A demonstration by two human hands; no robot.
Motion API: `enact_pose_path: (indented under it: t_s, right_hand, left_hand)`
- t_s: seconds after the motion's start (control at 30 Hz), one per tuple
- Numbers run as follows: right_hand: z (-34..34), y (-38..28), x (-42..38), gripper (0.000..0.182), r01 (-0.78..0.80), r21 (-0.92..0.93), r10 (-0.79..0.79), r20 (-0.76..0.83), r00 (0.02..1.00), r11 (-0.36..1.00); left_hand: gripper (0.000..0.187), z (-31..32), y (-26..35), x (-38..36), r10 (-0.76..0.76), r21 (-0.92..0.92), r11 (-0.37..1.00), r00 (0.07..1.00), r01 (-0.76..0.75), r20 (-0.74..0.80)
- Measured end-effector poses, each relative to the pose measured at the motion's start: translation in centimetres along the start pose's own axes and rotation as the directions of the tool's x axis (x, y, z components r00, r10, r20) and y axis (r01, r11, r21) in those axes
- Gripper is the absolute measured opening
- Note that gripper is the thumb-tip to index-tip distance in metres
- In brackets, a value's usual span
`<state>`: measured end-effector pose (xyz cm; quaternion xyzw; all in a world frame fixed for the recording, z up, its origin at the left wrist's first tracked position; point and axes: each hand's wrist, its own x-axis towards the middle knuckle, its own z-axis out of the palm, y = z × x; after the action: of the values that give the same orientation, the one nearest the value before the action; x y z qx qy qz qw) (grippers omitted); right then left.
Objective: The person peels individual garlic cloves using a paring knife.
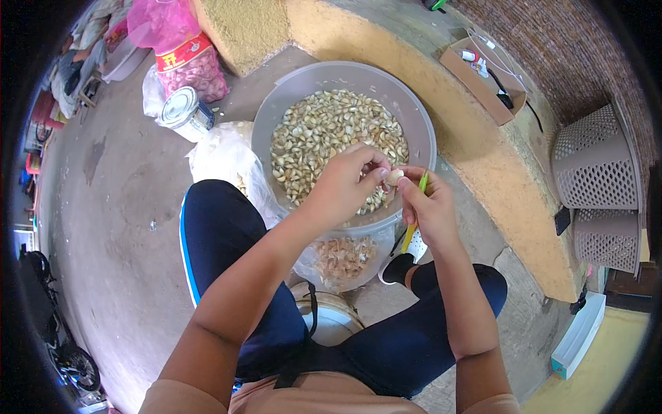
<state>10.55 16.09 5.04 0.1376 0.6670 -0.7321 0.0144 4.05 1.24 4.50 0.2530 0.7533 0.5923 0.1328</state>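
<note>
Over the rim of a big grey tub (425, 127), my two hands meet at a pale garlic clove (394, 177). My left hand (352, 181) pinches the clove between thumb and fingers. Held in my right hand (432, 207) is a slim yellow-green knife (409, 236); its blade cannot be made out. The right fingertips also touch the clove. Many garlic cloves (331, 127) fill the tub below. Beneath the tub's near edge, a clear plastic bag (345, 262) contains brownish garlic skins.
A white plastic bag (224, 162) lies left of the tub, beside a metal can (186, 114). Behind stands a pink mesh sack (196, 72) of garlic. A low yellow ledge (483, 152) curves along the right, bearing a cardboard box (483, 83). Grey perforated baskets (596, 165) stand farther right.
</note>
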Motion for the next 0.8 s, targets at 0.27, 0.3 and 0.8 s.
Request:
enact_pose_path:
  t_s: [0.27, 0.3, 0.8]
  right_hand:
    - [-0.3, 0.1, 0.2, 0.022, -0.008, -0.101, 0.010, 0.021, 1.000, 0.995]
    - [-0.3, 0.1, 0.2, 0.022, -0.010, -0.101, 0.013, 0.024, 1.000, 0.995]
    - [-0.4, -0.5, 0.2, 0.021, -0.057, -0.021, 0.058, 0.042, 0.997, 0.998]
  left_hand:
    - [0.018, -0.7, 0.6, -0.2, 0.185, 0.167, 0.967, 0.981, -0.193, 0.061]
    - [0.017, -0.7, 0.5, -0.2, 0.185, 0.158, 0.969, 0.981, -0.192, 0.056]
    - [0.014, -0.5, 1.3, -0.2, 0.234, 0.137, 0.963, 0.972, -0.230, -0.012]
